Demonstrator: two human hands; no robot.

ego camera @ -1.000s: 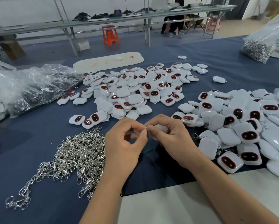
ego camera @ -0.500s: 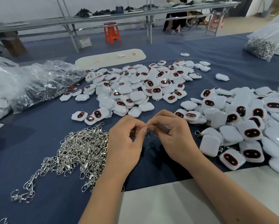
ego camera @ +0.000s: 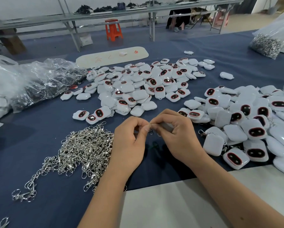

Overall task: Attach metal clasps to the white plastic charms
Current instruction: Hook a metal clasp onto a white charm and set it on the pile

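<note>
Since a second ago little has moved — our left hand point(ego camera: 129, 142) still pinches the clasp point(ego camera: 150, 129), our right hand point(ego camera: 175, 134) still grips the charm point(ego camera: 166, 126) over the blue cloth point(ego camera: 39, 137). We judge the ring is still being threaded — not done.

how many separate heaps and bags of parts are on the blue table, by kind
Heaps of white charms: 2, the middle heap and the right heap
Loose heap of metal clasps: 1
Clear plastic bags: 2, the left bag and the far right bag
Total: 5
</note>
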